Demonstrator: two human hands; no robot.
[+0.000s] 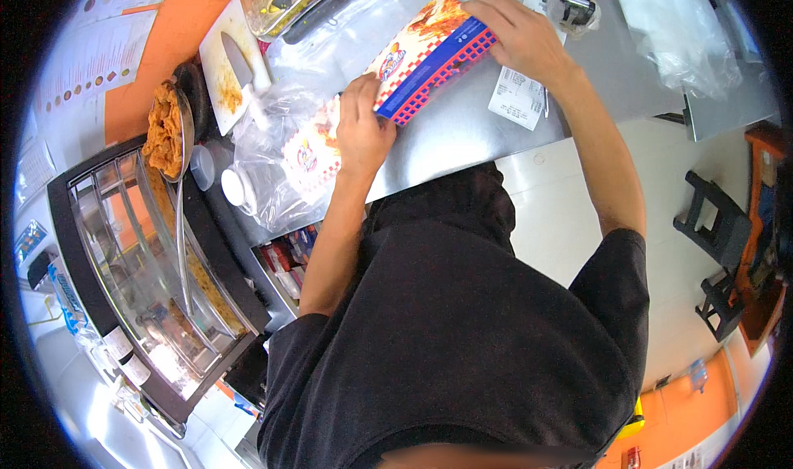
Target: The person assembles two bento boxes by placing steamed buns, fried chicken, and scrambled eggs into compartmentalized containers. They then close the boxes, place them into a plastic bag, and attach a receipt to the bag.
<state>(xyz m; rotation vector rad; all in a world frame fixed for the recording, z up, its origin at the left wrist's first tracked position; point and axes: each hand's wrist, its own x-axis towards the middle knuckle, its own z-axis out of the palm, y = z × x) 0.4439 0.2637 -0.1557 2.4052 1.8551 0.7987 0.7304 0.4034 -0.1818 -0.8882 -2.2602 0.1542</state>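
Both my hands hold a long cardboard food box (pixel 434 56), printed with a fried-chicken picture, a blue band and red checks. It slants over the steel counter (pixel 450 142). My left hand (pixel 363 134) grips its near left end, thumb along the edge. At the far right end, my right hand (pixel 524 41) has its fingers bent over the top. Beside my left wrist lies a clear plastic bag (pixel 273 167) with a similar red-checked print showing. A paper receipt (pixel 517 99) rests on the counter below my right hand.
To the left are a white cutting board (pixel 221 97) with a knife (pixel 237 60), a white-lidded container (pixel 238 188), a ladle of fried food (pixel 168 130) and a glass display case (pixel 149 254). A glass dish (pixel 285 2) stands behind; plastic bags (pixel 677 31) lie far right.
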